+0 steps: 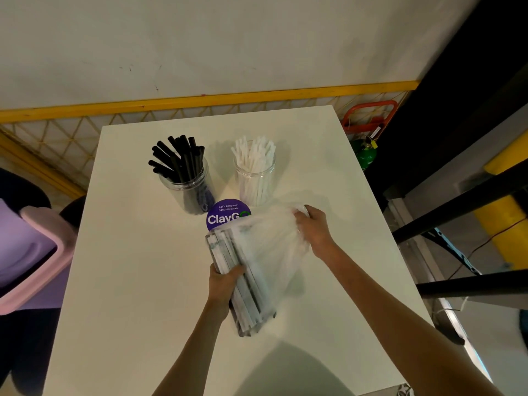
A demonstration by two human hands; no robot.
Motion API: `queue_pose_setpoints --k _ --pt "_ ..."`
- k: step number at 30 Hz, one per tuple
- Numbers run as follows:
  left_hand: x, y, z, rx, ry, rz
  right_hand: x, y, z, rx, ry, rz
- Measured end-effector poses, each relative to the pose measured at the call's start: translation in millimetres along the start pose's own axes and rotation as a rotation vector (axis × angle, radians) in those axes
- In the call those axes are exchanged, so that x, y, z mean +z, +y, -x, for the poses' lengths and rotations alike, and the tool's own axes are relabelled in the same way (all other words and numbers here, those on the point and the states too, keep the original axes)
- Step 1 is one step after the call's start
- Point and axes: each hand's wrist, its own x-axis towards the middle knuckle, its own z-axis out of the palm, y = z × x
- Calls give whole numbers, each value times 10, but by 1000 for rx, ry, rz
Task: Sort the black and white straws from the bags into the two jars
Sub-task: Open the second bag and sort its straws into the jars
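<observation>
White straws in a clear bag (257, 261) lie on the table (143, 281); left hand (224, 284) grips the bundle; right hand (314, 227) pinches the bag's mouth, near both filled jars (255, 178)

L hand (224, 284), R hand (315, 230) — bare

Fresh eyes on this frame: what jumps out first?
The clear bag of white straws in the middle of the table: the left hand grips it round the bundle, the right hand pinches its far end. Behind it stand two clear jars, the black-straw jar on the left, the white-straw jar on the right.
</observation>
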Motion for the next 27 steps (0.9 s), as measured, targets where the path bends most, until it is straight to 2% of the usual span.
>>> queue_pose_setpoints --k 2,4,6,8,10,11,13,15,17,19,21,23,24,27 --pt "27 -2 -32 6 11 -34 -3 -73 95 125 -83 -112" --pt "38 3 -31 7 13 -102 38 -137 228 180 -177 -65" --pt "46 20 -22 24 3 -197 72 -176 294 156 -231 30" --pt "81 75 17 96 63 -357 109 -207 323 106 -271 129" --pt "152 185 109 314 179 -551 153 -223 333 42 -319 203" --pt "197 256 167 488 217 -619 177 -239 344 7 -341 234" --pt "298 410 276 822 206 -728 223 -267 358 -61 -377 302" --pt "364 521 315 994 136 -841 239 -309 381 -100 -417 322" --pt "387 597 306 1080 58 -901 216 -342 377 -152 -437 344" --pt "366 675 344 1078 24 -845 135 -342 339 -244 -406 480" --pt "341 720 382 981 81 -654 14 -287 267 -309 -253 526" --pt "300 760 343 825 197 -373 -132 -218 205 -236 -80 359" --pt "271 769 298 765 221 -301 -178 -183 189 -168 -48 245" --pt "238 776 303 743 120 -480 -115 -156 289 -37 -152 -12"
